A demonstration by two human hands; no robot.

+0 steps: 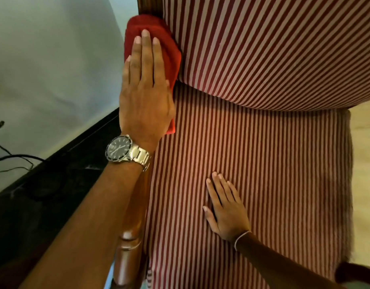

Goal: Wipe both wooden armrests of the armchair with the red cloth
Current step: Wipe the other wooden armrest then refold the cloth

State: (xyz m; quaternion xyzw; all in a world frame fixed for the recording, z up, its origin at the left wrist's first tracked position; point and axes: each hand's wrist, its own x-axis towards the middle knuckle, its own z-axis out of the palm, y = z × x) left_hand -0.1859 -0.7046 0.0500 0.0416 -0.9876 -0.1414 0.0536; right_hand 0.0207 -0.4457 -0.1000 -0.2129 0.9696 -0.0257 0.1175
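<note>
Armrest of polished brown wood [129,245] runs lengthwise under my left forearm toward the striped backrest [273,49], where my left hand [145,97], fingers flat and together, presses the folded red cloth [159,40]; right hand [225,209] rests spread on the striped seat [263,163].

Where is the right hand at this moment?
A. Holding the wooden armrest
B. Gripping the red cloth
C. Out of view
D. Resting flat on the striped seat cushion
D: the right hand lies palm down with fingers spread on the striped seat cushion, holding nothing, while the left hand presses the red cloth against the wooden armrest beside the backrest.
</note>
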